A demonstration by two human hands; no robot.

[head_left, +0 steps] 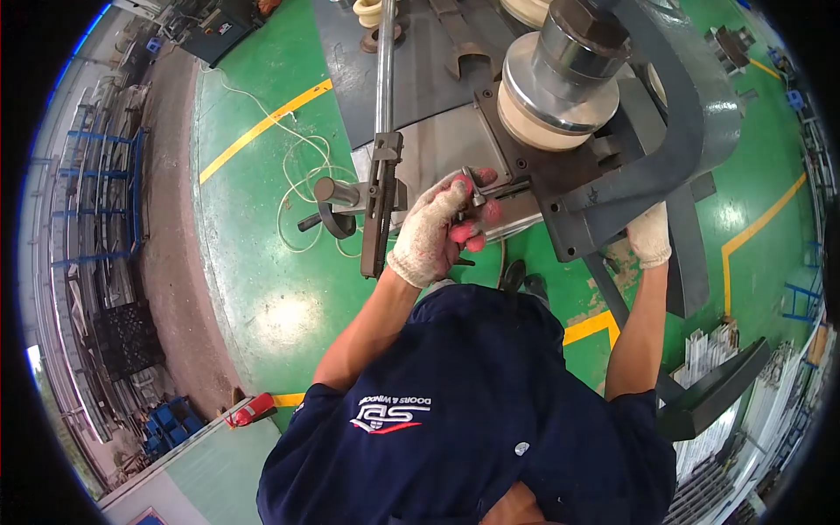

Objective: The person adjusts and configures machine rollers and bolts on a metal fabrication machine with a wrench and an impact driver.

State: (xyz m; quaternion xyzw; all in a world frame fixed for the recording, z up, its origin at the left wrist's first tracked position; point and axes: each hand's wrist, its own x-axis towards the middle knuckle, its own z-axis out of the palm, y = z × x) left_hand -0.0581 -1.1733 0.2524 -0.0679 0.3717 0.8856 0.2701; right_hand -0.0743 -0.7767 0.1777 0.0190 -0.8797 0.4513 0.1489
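My left hand point(437, 226), in a whitish glove with red fingertips, is closed around a small metal bolt-like piece point(475, 188) near the machine's edge. Left of it stands a dark slotted bracket point(381, 206) on a long metal rod point(385, 79). My right hand point(649, 234), also gloved, reaches under the dark curved arm point(691, 114) of the machine; its fingers are hidden there. Between and beyond the hands, a cream roller point(547, 109) with a steel collar and large nut sits on a dark plate point(560, 197).
A hand wheel point(337, 220) sticks out at the machine's left. A pale cable point(293, 179) lies on the green floor. Metal profiles point(87, 262) fill racks at the left; a red extinguisher point(251, 409) is at lower left. A dark angled part point(717, 394) stands at lower right.
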